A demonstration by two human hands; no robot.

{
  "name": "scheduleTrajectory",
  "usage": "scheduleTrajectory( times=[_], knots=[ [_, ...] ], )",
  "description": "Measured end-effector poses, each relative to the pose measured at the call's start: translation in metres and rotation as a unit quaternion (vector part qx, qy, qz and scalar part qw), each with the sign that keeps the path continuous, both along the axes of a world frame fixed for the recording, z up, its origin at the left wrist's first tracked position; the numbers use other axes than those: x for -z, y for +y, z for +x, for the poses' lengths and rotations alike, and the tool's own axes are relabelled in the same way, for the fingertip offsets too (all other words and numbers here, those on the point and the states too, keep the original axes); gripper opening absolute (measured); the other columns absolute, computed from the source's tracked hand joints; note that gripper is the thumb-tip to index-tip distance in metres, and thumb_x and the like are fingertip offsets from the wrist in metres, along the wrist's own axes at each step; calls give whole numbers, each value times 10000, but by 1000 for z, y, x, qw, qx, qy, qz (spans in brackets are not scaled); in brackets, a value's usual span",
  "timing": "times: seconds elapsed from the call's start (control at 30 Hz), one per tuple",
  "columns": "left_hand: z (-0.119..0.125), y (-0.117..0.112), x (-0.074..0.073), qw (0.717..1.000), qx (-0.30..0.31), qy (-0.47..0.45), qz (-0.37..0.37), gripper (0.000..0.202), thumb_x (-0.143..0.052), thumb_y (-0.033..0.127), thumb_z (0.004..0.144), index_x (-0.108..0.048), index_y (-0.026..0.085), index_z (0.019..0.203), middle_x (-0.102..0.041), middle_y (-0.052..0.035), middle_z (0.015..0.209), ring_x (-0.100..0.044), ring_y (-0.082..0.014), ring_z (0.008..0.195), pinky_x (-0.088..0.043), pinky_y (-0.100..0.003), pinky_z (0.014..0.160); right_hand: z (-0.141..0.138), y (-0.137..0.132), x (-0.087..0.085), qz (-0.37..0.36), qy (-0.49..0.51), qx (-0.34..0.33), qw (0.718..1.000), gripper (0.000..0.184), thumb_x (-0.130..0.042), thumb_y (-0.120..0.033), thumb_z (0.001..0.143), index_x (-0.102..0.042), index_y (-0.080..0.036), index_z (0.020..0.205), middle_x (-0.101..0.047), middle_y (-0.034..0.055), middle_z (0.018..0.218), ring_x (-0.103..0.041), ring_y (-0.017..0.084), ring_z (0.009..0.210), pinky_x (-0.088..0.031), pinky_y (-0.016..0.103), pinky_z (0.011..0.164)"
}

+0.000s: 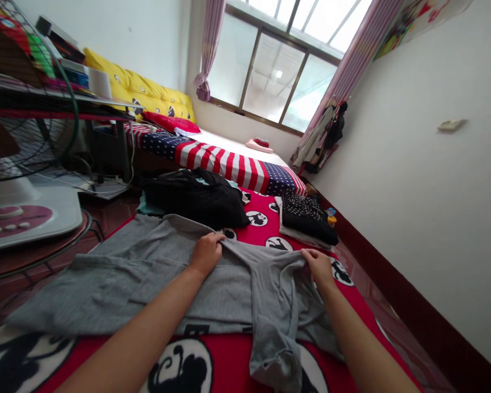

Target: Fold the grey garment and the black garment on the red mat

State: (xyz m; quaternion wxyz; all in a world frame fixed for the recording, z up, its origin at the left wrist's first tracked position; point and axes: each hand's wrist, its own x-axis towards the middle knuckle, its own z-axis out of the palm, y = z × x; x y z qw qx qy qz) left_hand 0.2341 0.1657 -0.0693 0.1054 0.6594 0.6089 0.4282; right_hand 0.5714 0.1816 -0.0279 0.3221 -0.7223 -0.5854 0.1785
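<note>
A grey garment (pixel 147 278) lies spread across a red blanket (pixel 229 355) with black-and-white figures. My left hand (pixel 205 253) pinches the garment's upper edge near its middle. My right hand (pixel 319 266) grips the same edge further right, where the cloth bunches and a folded flap (pixel 276 322) hangs toward me.
A heap of black clothes (pixel 196 197) lies beyond the garment, and a folded stack topped by black dotted cloth (pixel 306 215) sits at the right. Behind are a stars-and-stripes cover (pixel 225 158), a yellow cushion (pixel 147 90) and the window. A fan (pixel 20 164) stands left; a white wall (pixel 433 218) runs along the right.
</note>
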Motion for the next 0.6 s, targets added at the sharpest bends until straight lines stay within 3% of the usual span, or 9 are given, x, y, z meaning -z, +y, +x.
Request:
scheduleTrajectory(
  times=[0.1,0.2,0.3,0.37,0.47,0.53,0.6],
  knots=[
    [1,-1,-3,1000,-8,-7,-16,332,-465,51,766,-733,188,906,-717,-65,944,-667,-212,936,-494,-298,920,6,-20,6,2,-68,-19,998,321,-532,-434,800,-722,-192,887,-695,60,798,-642,228,784,-461,296,670],
    [3,-4,-5,999,-26,-2,-23,362,-466,44,767,-711,192,987,-720,-69,978,-665,-219,954,-496,-305,915,-3,-32,1,-26,-242,-25,970,219,-587,-356,787,-729,-220,886,-659,82,855,-624,263,832,-435,328,675],
    [6,-10,-5,999,-42,-21,-14,491,-453,12,758,-604,175,1196,-707,-85,1025,-660,-213,959,-498,-305,907,-32,-38,-11,59,-366,-27,928,244,-575,-270,810,-693,-212,1015,-599,112,1054,-578,279,994,-435,332,740],
    [5,-13,-4,998,-41,-41,4,533,-455,0,750,-547,164,1248,-685,-92,1045,-648,-201,956,-498,-297,904,-60,-45,-15,112,-345,-74,929,241,-552,-294,844,-660,-206,1040,-580,96,1080,-568,254,1014,-436,320,782],
    [-12,-15,-6,998,-20,-25,57,532,-453,-5,744,-539,169,1239,-626,-96,1110,-602,-188,1015,-475,-291,945,-99,-62,-8,88,-255,-199,942,244,-503,-380,886,-626,-219,1021,-583,61,1066,-600,199,895,-446,300,764],
    [-38,-12,-13,996,-22,27,77,569,-425,-33,729,-543,185,1241,-590,-93,1162,-552,-197,1093,-438,-320,1000,-117,-72,2,68,-223,-257,938,235,-508,-375,881,-613,-223,1025,-582,55,1069,-600,195,884,-445,304,773],
    [-75,-6,-23,992,-54,103,49,609,-406,-59,715,-557,207,1241,-579,-86,1196,-507,-220,1154,-407,-364,1028,-127,-78,11,74,-224,-277,931,203,-517,-326,869,-614,-219,1011,-585,58,1057,-584,217,950,-431,321,818]
  ],
)
